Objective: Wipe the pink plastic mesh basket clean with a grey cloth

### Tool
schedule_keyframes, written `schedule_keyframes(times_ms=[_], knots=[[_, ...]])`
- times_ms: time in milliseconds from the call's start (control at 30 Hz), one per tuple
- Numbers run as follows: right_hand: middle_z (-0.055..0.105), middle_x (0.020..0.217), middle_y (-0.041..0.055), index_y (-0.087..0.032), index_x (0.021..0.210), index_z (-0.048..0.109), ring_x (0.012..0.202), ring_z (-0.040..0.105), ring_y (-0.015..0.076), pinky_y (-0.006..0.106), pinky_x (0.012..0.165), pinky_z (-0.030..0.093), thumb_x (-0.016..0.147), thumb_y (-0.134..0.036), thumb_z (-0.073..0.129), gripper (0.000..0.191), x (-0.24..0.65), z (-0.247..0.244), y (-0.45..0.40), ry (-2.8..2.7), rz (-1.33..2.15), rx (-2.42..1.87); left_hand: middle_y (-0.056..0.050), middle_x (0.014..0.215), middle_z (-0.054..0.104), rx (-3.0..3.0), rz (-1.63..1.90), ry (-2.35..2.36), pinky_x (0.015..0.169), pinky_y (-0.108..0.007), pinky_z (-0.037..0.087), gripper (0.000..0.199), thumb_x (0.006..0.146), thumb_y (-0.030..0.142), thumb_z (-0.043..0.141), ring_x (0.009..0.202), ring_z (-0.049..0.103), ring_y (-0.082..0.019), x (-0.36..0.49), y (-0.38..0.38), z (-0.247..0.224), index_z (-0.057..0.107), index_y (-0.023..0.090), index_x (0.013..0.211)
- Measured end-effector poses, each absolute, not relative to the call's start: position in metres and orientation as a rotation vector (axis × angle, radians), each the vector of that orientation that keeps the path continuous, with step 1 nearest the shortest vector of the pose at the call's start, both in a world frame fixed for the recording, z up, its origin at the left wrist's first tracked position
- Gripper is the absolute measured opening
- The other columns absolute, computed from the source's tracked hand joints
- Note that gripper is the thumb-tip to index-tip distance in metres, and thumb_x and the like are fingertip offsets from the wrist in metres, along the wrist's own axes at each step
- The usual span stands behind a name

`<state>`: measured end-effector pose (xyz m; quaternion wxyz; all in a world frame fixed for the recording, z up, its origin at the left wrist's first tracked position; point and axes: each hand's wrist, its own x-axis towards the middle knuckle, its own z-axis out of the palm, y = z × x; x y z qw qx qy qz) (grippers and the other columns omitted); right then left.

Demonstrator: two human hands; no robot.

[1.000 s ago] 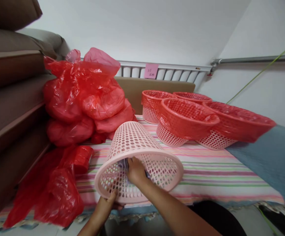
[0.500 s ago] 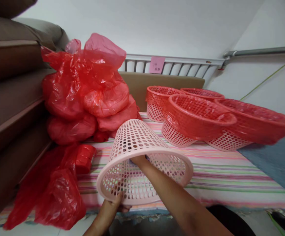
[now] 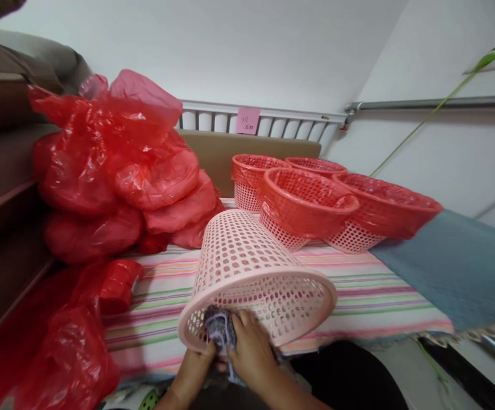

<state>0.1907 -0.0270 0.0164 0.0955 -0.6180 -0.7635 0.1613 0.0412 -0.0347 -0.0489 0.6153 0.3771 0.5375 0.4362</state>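
Observation:
A pale pink perforated plastic wastebasket (image 3: 243, 245) lies tipped on its side on the striped sheet, its mouth facing me. My left hand (image 3: 194, 367) is closed at the lower rim, thumb on the inner side. Bunched in my right hand (image 3: 251, 350) is a grey cloth (image 3: 219, 330) with lilac edging, pressed at the lower rim close to my left thumb. Part of that rim is hidden behind the cloth and my fingers. Whether my left fingers also pinch the cloth cannot be made out.
Several wastebaskets (image 3: 307, 199) lined with red bags stand at the back right. Bulky red plastic bags (image 3: 115, 165) are heaped on the left, with a red bag roll (image 3: 119, 285) in front. Brown cushions (image 3: 4, 154) border the left side; a white radiator (image 3: 213, 121) runs behind.
My right hand has come out from inside the wastebasket to the lower rim, bringing the cloth into clear view beside my left hand. The camera view has shifted to the right.

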Motion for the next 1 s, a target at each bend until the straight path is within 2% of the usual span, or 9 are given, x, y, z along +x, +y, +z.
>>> schedule_keyframes(times_ms=[200, 367, 467, 533, 633, 700, 767, 867, 1000], knots=[[0.060, 0.132, 0.0156, -0.017, 0.134, 0.056, 0.122, 0.053, 0.0321, 0.044, 0.105, 0.040, 0.079, -0.018, 0.059, 0.054, 0.167, 0.017, 0.067, -2.163, 0.314, -1.799, -0.013, 0.090, 0.076, 0.749, 0.956, 1.270, 0.055, -0.037, 0.061, 0.094, 0.062, 0.070, 0.075, 0.066, 0.075, -0.030, 0.047, -0.031, -0.051, 0.043, 0.012, 0.129], [0.050, 0.148, 0.0064, -0.024, 0.142, 0.048, 0.141, 0.036, 0.0281, 0.049, 0.119, 0.022, 0.097, -0.028, 0.042, 0.046, 0.154, 0.008, 0.143, -1.993, 0.279, -1.680, -0.016, 0.076, 0.078, 0.776, 0.824, 1.229, 0.063, -0.038, 0.061, 0.079, 0.066, 0.071, 0.071, 0.068, 0.075, -0.030, 0.036, -0.034, -0.035, 0.061, 0.008, 0.113], [0.051, 0.147, 0.0052, -0.023, 0.139, 0.052, 0.142, 0.036, 0.0253, 0.045, 0.120, 0.021, 0.099, -0.029, 0.040, 0.042, 0.151, 0.002, 0.163, -1.954, 0.345, -1.652, -0.018, 0.072, 0.078, 0.816, 0.768, 1.317, 0.066, -0.040, 0.061, 0.070, 0.072, 0.069, 0.066, 0.066, 0.074, -0.030, 0.013, -0.033, -0.017, 0.070, 0.006, 0.103], [0.051, 0.147, 0.0054, -0.021, 0.138, 0.053, 0.142, 0.036, 0.0245, 0.044, 0.120, 0.021, 0.099, -0.031, 0.040, 0.042, 0.150, 0.001, 0.168, -1.950, 0.371, -1.647, -0.015, 0.087, 0.080, 0.843, 0.923, 1.394, 0.078, -0.042, 0.061, 0.065, 0.070, 0.061, 0.073, 0.086, 0.075, -0.033, -0.004, -0.029, -0.007, 0.070, 0.012, 0.112], [0.054, 0.145, 0.0029, -0.025, 0.136, 0.055, 0.141, 0.037, 0.0244, 0.045, 0.120, 0.021, 0.099, -0.034, 0.041, 0.040, 0.150, 0.005, 0.169, -2.036, 0.379, -1.619, -0.012, 0.117, 0.075, 0.902, 1.156, 1.429, 0.099, -0.045, 0.053, 0.061, 0.064, 0.045, 0.082, 0.125, 0.059, -0.037, -0.020, -0.024, 0.001, 0.069, 0.019, 0.118], [0.056, 0.143, 0.0032, -0.025, 0.134, 0.057, 0.139, 0.040, 0.0256, 0.046, 0.120, 0.022, 0.098, -0.035, 0.042, 0.040, 0.151, 0.012, 0.165, -2.102, 0.351, -1.610, -0.012, 0.123, 0.072, 0.892, 1.154, 1.423, 0.099, -0.045, 0.054, 0.059, 0.064, 0.040, 0.082, 0.130, 0.054, -0.038, -0.022, -0.021, 0.000, 0.070, 0.019, 0.118], [0.055, 0.143, 0.0069, -0.022, 0.136, 0.056, 0.137, 0.041, 0.0276, 0.046, 0.118, 0.023, 0.096, -0.031, 0.044, 0.042, 0.151, 0.018, 0.154, -2.124, 0.291, -1.642, -0.013, 0.121, 0.072, 0.861, 1.103, 1.408, 0.089, -0.043, 0.059, 0.062, 0.067, 0.039, 0.081, 0.122, 0.060, -0.037, -0.018, -0.020, -0.005, 0.067, 0.018, 0.123], [0.058, 0.137, 0.0151, -0.015, 0.136, 0.054, 0.129, 0.049, 0.0314, 0.044, 0.110, 0.035, 0.086, -0.021, 0.054, 0.050, 0.153, 0.021, 0.116, -2.157, 0.257, -1.781, -0.015, 0.108, 0.076, 0.864, 1.045, 1.412, 0.065, -0.035, 0.063, 0.071, 0.074, 0.045, 0.074, 0.093, 0.073, -0.033, -0.012, -0.021, -0.015, 0.056, 0.015, 0.137], [0.064, 0.118, 0.0155, -0.015, 0.118, 0.064, 0.110, 0.059, 0.0312, 0.040, 0.097, 0.045, 0.076, -0.020, 0.061, 0.043, 0.162, 0.017, 0.038, -2.322, 0.308, -1.825, -0.008, 0.080, 0.077, 0.914, 1.010, 1.427, 0.044, -0.029, 0.056, 0.083, 0.080, 0.053, 0.067, 0.050, 0.069, -0.021, -0.008, -0.024, -0.026, 0.040, 0.013, 0.147]])
